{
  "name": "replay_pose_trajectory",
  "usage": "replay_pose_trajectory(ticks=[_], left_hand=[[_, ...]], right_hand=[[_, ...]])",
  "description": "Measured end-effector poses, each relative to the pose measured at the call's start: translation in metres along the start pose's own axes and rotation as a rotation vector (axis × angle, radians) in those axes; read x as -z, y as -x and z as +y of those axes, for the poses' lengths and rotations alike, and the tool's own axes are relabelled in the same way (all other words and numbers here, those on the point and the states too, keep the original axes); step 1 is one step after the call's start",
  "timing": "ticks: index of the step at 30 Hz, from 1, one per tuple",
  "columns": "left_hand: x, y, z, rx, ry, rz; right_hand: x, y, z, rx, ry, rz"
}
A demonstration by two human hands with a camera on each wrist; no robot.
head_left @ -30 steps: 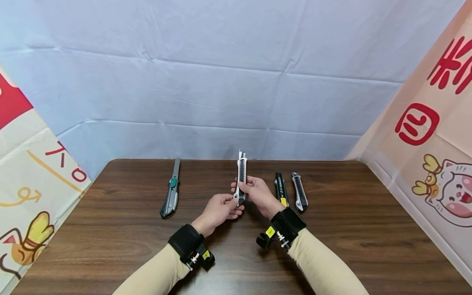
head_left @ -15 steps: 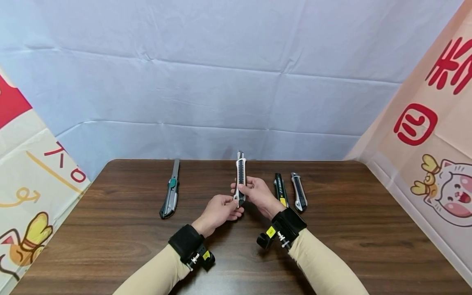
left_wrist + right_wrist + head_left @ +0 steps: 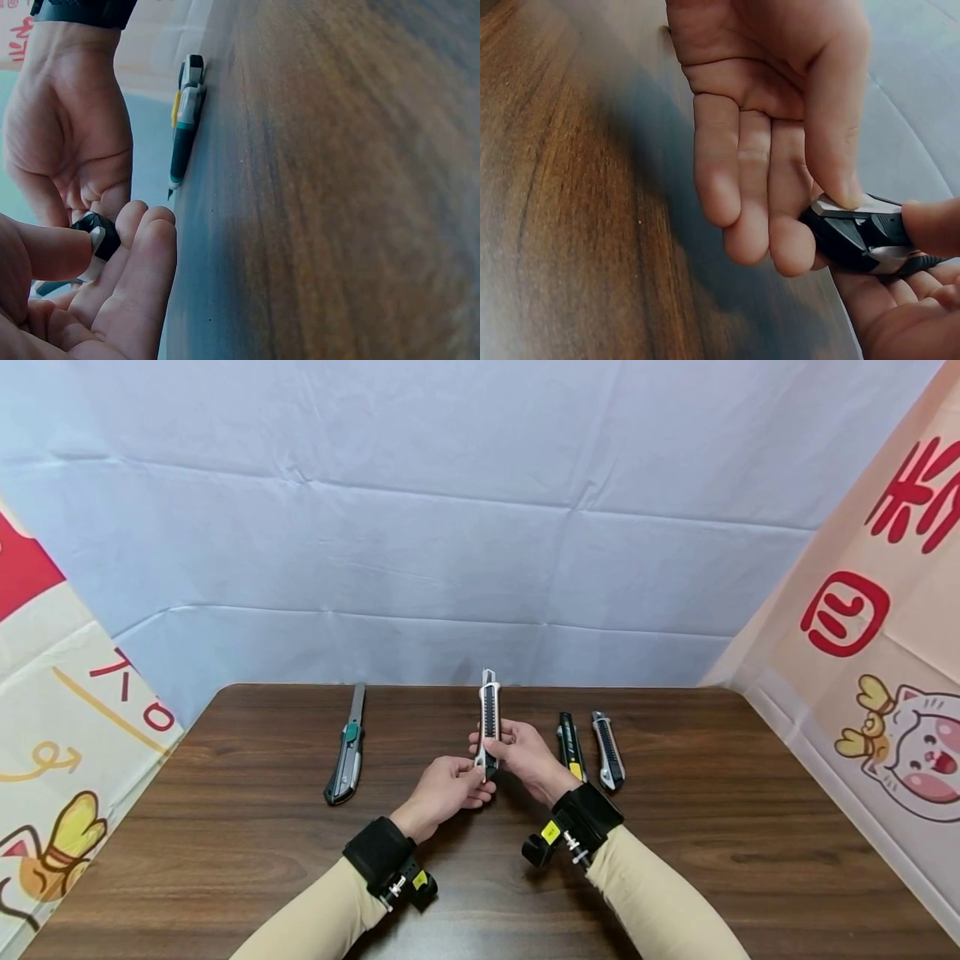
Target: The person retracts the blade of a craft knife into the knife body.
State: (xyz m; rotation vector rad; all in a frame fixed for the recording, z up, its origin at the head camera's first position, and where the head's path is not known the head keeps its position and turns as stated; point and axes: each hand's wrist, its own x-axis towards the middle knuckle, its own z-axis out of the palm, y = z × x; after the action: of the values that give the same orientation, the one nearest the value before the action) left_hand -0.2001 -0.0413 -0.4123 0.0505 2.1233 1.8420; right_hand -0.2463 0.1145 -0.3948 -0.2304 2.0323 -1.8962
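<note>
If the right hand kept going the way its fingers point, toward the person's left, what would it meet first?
Probably nothing soon: past the held knife and the left hand, the right hand has bare table ahead. The green knife lies further left, seemingly in line; depth is unclear.

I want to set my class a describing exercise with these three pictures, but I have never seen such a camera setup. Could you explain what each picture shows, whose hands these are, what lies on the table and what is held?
No machine here: a person works with two bare hands, wearing three cameras. The wide picture comes from a camera on the head, looking down at a dark wooden table. The two close pictures come from cameras strapped to each wrist.

Both hands hold one white and black utility knife, pointing away from the person. The left hand pinches its near end; the right hand grips its middle.

Three more knives lie on the table: a green-trimmed knife to the left, and a yellow-trimmed knife beside a grey knife to the right.
</note>
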Motion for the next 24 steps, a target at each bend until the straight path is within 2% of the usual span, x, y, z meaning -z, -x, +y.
replay_pose_trajectory(ticks=[24], left_hand=[[0.0016,-0.0003,-0.0008,0.009,0.009,-0.005]], right_hand=[[-0.0007,-0.0025,0.0014,-0.012,-0.011,-0.034]])
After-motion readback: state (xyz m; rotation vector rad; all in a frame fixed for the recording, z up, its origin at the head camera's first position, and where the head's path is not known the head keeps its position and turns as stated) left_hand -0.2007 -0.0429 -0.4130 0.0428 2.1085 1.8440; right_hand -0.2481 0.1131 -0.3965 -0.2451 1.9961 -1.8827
